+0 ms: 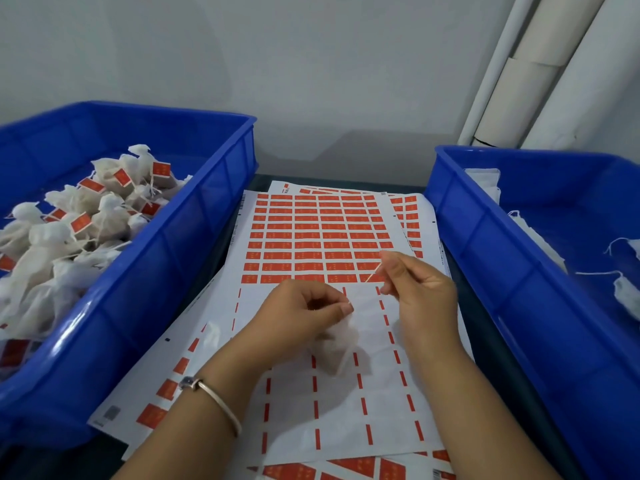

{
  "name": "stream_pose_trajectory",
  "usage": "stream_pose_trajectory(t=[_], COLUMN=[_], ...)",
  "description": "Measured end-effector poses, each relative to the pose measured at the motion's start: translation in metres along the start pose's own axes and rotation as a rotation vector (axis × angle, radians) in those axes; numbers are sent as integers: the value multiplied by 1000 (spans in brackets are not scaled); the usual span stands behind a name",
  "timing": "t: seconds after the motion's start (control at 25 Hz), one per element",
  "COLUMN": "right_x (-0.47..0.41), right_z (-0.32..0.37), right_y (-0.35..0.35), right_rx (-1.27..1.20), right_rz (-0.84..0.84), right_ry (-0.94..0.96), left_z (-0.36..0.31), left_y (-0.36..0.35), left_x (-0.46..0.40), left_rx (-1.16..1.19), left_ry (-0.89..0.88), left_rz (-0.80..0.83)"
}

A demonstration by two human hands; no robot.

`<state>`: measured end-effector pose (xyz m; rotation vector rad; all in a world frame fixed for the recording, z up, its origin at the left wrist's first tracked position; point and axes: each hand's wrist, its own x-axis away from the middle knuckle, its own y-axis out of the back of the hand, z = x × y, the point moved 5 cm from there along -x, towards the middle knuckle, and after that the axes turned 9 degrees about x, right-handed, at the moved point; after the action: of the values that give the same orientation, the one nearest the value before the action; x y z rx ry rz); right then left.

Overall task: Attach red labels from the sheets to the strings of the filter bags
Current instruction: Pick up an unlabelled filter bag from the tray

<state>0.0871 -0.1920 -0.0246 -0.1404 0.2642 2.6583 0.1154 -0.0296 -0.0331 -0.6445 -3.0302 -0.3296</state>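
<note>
A sheet of red labels [318, 237] lies on the table between two crates, its lower half stripped to white backing. My left hand [298, 317] hovers over the stripped part, pinching the string end of a white filter bag [334, 351] that hangs below its fingers. Just right of it, my right hand [415, 289] pinches a peeled red label [374, 270], seen edge-on as a thin strip above the sheet. The two hands are a short gap apart.
A blue crate [194, 233] on the left holds several filter bags [69, 230] with red labels attached. A second blue crate [485, 258] on the right holds several unlabelled bags [623, 292]. More label sheets [162, 393] lie underneath. White pipes [526, 81] stand at the back right.
</note>
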Motion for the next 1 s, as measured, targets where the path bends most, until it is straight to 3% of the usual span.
stream_pose_trajectory(t=[0.12,0.28,0.36,0.44,0.56,0.64,0.84,1.0], right_x=[-1,4,8,14,18,19,21,23], right_z=[-13,-14,-13,-12,-15,-17,-15,-5], right_y=[-11,-26,-34,-42,-47,-45,-37,-41], right_rx=[33,12,22,190,425,434,192,-261], right_rz=[82,329,487,593,578,579,673,813], right_ry=[-139,-144,-136,-62,52,21,-161,-277], left_z=[4,2,0,-1,1,3,9,15], left_y=[-3,0,3,7,15,20,35,38], left_x=[3,3,1,0,1,0,-3,-5], left_rx=[256,577,629,653,637,635,663,705], left_ry=[86,53,10,-29,-69,-68,2,75], left_rz=[59,11,-67,-150,-310,-396,-552,-579])
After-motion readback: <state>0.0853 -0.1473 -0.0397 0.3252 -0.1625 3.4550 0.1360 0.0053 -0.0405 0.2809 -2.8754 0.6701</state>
